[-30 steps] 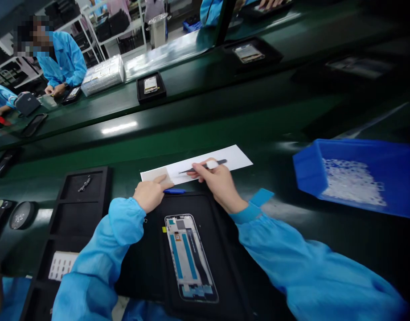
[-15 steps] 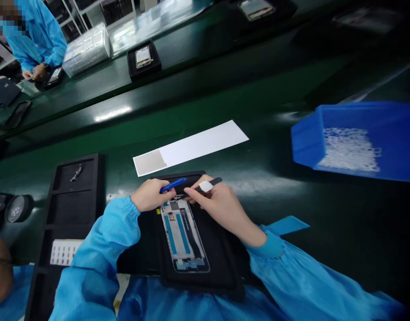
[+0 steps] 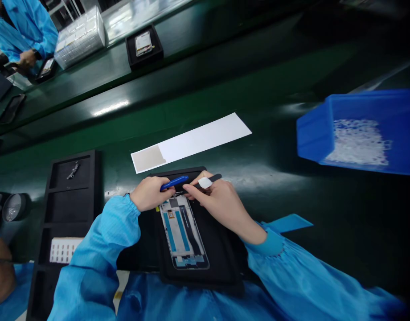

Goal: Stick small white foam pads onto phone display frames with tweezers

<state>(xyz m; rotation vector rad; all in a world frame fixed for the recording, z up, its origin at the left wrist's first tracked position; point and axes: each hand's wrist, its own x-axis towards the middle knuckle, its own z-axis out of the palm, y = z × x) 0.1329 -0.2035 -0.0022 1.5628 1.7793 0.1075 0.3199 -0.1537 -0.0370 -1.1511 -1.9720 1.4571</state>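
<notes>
An opened phone frame [image 3: 183, 232] lies in a black tray [image 3: 221, 263] in front of me, its inner side up, with two blue strips along it. My left hand [image 3: 149, 192] is closed around a blue pen-shaped tool [image 3: 174, 183] at the phone's upper left corner. Between the fingers of my right hand [image 3: 221, 203] are dark tweezers [image 3: 215, 177] with a white patch [image 3: 204, 183] on them. Their tips reach toward the phone's top edge, where a small part shows between my hands; my fingers hide most of it.
A white strip of paper [image 3: 205, 135] lies beyond the tray. To the left stands a compartmented black tray [image 3: 71, 206] with a sheet of small stickers [image 3: 63, 250]. A blue bin [image 3: 313, 133] of small white pieces is at right. Across the bench, a co-worker's hand [image 3: 27, 59] is near another phone.
The view has shifted slightly, moving the bin and paper a little. My two hands stay at the phone's top edge with the same tools, almost unmoved.
</notes>
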